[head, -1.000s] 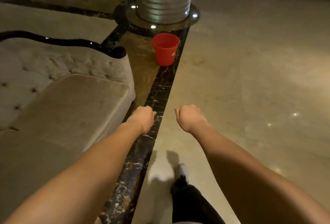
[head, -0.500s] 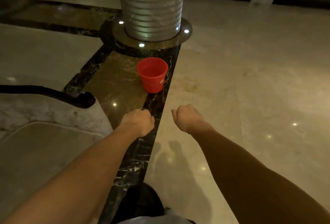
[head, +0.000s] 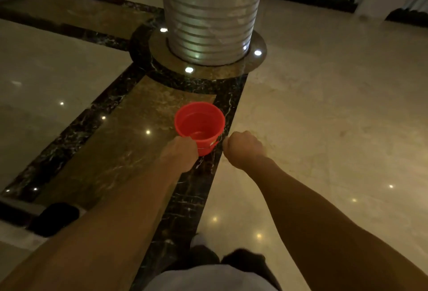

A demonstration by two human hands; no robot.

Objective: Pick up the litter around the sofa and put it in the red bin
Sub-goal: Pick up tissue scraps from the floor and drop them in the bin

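The red bin [head: 185, 126] stands upright on the brown marble strip of the floor, just in front of my hands, and I see no litter inside it. My left hand [head: 179, 152] is a closed fist that overlaps the bin's near left rim. My right hand [head: 243, 149] is also a closed fist, just right of the bin's near edge. Both are seen from the back, so anything inside the fists is hidden. No litter shows on the floor.
A wide ribbed metal column base [head: 210, 24] rises behind the bin on a round dark ring with small floor lights. The sofa's dark curled arm [head: 55, 219] shows at the lower left. Glossy beige floor spreads to the right. My feet [head: 203, 253] are at the bottom.
I have walked forward: the bin and column are much nearer, and the sofa has slid out to the lower left. Both fists have stayed closed and now reach the bin's near rim.
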